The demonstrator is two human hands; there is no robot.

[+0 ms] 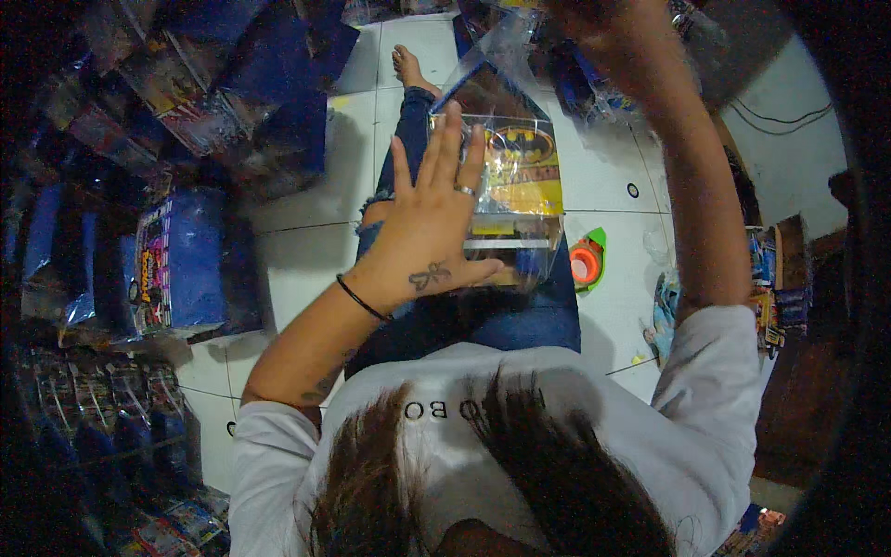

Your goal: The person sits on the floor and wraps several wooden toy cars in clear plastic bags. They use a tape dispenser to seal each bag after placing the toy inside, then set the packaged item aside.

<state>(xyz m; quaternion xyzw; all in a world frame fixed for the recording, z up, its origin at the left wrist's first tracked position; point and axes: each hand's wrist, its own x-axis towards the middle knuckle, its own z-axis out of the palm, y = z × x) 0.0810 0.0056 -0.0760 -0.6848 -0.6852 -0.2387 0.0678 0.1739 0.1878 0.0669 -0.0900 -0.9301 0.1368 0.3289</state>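
Note:
On my lap lies a package in clear, shiny plastic, with a yellow printed card showing at its right side. My left hand rests flat across its left part, fingers stretched and slightly spread, thumb pointing right. Beyond the package, a loose sheet of clear plastic rises toward the top edge. My right hand is raised at the top of the view, close to that plastic. Its fingers are blurred and cut off by the frame edge, so I cannot tell whether they hold the plastic.
Right of my leg, an orange ring-shaped roll in a green holder lies on the white tiled floor. Plastic-wrapped blue packages stand stacked at the left. More packs lie at the right, and a dark cable runs behind.

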